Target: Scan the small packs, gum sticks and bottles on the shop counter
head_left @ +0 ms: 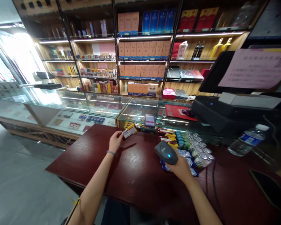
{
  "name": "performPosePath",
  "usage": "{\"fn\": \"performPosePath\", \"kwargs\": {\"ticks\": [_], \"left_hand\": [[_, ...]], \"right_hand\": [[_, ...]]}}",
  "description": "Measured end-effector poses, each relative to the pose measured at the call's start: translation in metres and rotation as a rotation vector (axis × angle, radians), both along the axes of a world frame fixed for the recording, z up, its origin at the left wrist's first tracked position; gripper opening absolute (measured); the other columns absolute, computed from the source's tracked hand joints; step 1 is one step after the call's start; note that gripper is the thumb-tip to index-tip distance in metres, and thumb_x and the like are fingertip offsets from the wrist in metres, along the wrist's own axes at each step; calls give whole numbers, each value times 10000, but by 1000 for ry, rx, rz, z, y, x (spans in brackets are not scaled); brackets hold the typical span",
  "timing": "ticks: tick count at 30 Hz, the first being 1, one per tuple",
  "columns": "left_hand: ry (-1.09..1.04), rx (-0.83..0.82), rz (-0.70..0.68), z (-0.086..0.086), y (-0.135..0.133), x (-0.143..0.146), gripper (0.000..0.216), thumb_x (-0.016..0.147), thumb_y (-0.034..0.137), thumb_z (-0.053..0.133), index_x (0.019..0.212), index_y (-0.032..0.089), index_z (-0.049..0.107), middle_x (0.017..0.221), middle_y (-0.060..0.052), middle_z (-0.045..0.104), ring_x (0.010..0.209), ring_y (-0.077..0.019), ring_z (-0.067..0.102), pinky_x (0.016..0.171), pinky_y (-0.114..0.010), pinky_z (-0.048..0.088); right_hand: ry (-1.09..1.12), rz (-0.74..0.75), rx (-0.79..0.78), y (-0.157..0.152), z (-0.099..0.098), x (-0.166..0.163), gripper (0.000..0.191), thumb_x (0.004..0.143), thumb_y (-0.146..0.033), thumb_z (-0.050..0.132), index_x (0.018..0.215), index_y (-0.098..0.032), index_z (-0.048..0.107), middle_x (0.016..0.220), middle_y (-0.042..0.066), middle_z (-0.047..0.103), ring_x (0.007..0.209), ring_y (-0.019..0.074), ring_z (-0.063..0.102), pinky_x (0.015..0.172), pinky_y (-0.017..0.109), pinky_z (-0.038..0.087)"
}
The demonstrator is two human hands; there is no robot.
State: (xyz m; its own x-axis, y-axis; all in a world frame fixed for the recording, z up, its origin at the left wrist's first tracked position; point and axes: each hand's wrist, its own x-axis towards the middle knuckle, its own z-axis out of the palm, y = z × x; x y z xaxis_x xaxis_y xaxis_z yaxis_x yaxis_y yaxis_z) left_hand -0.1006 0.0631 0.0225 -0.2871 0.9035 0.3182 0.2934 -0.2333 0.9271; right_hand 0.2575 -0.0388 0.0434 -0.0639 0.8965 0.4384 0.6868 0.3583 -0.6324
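Observation:
Over the dark red desk (89, 150), my left hand (115, 141) pinches a small yellow and brown packaged snack bar (129, 131) by its near end. A white printed label on the bar faces me. My right hand (181, 168) is wrapped round the handle of a dark grey barcode scanner (166, 152) with a blue light on its top. Just beyond and beside the scanner lie rows of goods: yellow packets (170, 139), blue packets (190, 162), green and teal wrapped pieces (183, 140) and silvery round-topped items (199, 150). The scanner partly hides the blue packets.
A small display (150, 120) stands at the desk's back edge by the glass counter (96, 104). To the right are a water bottle (248, 140), a phone (268, 187), a cable and a monitor (217, 70) with a pink paper. Shelves of boxes line the back.

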Motion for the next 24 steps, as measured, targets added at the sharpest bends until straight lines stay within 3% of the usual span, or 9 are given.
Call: {"fn": "performPosePath", "kwargs": {"ticks": [4,10,15,24], "left_hand": [[327,50,35,4,13,-42,284,865,278,535,1083,208,702,1050,-54,739,989,-212,673,938,-354,511],[537,73,-89,-10,19,-82,301,909,307,488,1103,214,699,1112,-54,731,1050,-203,662,984,-355,502],[722,29,-123,-11,24,-112,305,912,288,481,1114,222,700,1122,-53,738,1049,-207,678,972,-341,514],[1077,-112,-105,-8,50,-131,389,921,155,447,1228,243,668,1303,-54,664,1219,-213,614,1086,-334,430]], "right_hand": [[90,-18,19,5,0,5,563,721,-334,643,1266,-204,582,1005,80,769,882,268,733,748,340,559],[201,-37,43,5,-13,8,571,718,-358,655,1259,-186,596,1018,83,766,893,248,729,792,332,568],[256,-66,55,1,-22,8,591,721,-347,657,1285,-182,583,950,65,776,815,231,735,736,297,577],[228,-114,62,0,-37,14,552,722,-364,646,1236,-165,613,940,68,772,802,238,731,735,305,576]]}}
